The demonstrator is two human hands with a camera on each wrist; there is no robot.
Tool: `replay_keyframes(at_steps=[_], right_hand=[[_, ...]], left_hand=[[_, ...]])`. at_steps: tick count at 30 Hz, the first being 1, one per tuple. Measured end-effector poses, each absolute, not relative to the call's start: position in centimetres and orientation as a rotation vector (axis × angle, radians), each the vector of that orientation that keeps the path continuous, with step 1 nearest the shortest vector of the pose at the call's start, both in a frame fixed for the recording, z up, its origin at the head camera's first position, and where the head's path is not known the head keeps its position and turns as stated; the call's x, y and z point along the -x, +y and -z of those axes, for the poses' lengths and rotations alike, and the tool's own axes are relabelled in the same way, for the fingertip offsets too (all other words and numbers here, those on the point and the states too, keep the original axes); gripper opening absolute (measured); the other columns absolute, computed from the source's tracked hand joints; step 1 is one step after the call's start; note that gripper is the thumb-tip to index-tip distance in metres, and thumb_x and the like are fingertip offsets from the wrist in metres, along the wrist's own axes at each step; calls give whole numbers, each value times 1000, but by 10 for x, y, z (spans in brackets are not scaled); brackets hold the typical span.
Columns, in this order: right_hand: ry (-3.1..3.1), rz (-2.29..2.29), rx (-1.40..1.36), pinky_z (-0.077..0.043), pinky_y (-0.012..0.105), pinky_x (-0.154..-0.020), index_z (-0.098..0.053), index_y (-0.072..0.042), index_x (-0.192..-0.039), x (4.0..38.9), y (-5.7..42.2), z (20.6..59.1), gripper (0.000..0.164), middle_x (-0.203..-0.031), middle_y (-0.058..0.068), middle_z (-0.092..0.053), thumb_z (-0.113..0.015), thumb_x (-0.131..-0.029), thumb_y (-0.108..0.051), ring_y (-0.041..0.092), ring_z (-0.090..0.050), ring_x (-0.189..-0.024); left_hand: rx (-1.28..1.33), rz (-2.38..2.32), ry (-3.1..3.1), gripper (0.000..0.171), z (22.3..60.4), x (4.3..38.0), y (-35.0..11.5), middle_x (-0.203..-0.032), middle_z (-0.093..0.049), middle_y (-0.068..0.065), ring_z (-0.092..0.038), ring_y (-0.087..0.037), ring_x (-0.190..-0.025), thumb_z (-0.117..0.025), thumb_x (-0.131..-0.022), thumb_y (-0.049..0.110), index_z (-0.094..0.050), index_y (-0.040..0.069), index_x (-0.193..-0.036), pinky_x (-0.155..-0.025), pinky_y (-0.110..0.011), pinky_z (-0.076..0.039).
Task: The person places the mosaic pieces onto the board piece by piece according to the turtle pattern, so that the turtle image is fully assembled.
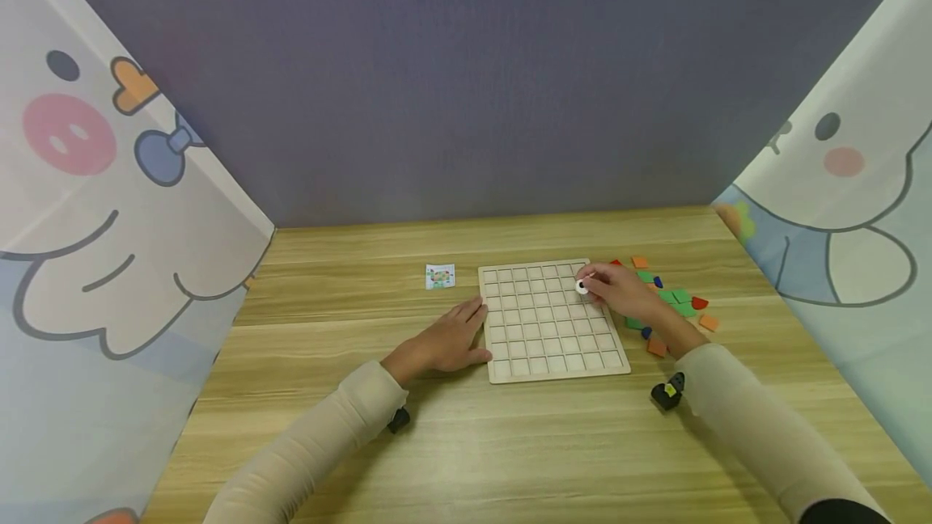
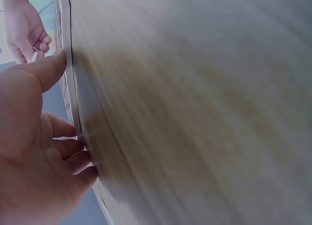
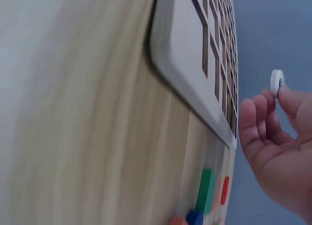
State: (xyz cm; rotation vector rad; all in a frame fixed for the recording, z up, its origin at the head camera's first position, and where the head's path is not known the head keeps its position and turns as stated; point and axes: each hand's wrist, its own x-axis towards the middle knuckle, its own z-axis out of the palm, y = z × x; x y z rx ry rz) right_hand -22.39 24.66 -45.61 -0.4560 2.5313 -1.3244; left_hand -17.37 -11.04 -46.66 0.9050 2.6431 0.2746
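Observation:
A pale wooden grid board with square cells lies flat on the table. My left hand rests at the board's left edge, its fingers fairly straight; in the left wrist view the fingertips touch that edge. Over the board's far right part, my right hand pinches a small round white piece with a black centre between thumb and fingers. The right wrist view shows this white piece nearly edge-on, raised above the board.
Several flat pieces lie right of the board, including green pieces, orange squares, a red piece and dark blue ones. A small printed card lies beyond the left hand. Panels stand around the wooden table on three sides.

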Motion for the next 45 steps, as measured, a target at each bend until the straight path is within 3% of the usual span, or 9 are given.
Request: replay_keyframes(at_steps=[9,15,23,30,45], right_hand=[[2423,1361,368,-52,32,-66,-63,-4,-128,236,225,459,26,-88,14,-62,-51,-108,-16,22,-55,-76],[2418,1335,347,-55,29,-69,-67,-6,-127,247,206,462,26,-89,11,-67,-55,-106,-17,18,-60,-75],[2332,1398,306,-54,29,-61,-68,-5,-123,259,175,462,23,-89,16,-69,-57,-104,-13,19,-60,-69],[2294,1416,294,-55,29,-61,-68,-2,-121,265,153,459,22,-88,15,-69,-59,-103,-10,18,-61,-68],[2281,1337,267,-55,25,-56,-70,-5,-120,274,116,463,22,-90,10,-73,-62,-101,-13,13,-63,-63]], left_hand=[[-898,-293,2640,86,467,174,-109,-171,-12,-17,-14,-32,-159,-55,-103,50,-18,0,-162,-129,-46,-21],[-892,-282,2639,86,465,174,-108,-171,-12,-18,-14,-32,-159,-55,-103,49,-18,0,-162,-129,-46,-21],[-888,-269,2644,86,465,173,-108,-171,-13,-19,-15,-33,-159,-56,-102,50,-19,0,-162,-129,-46,-22],[-896,-241,2656,86,468,176,-106,-171,-13,-18,-16,-32,-159,-54,-103,51,-19,1,-162,-129,-45,-21],[-900,-187,2666,87,469,177,-106,-171,-12,-18,-15,-32,-159,-53,-103,54,-18,1,-163,-129,-44,-21]])
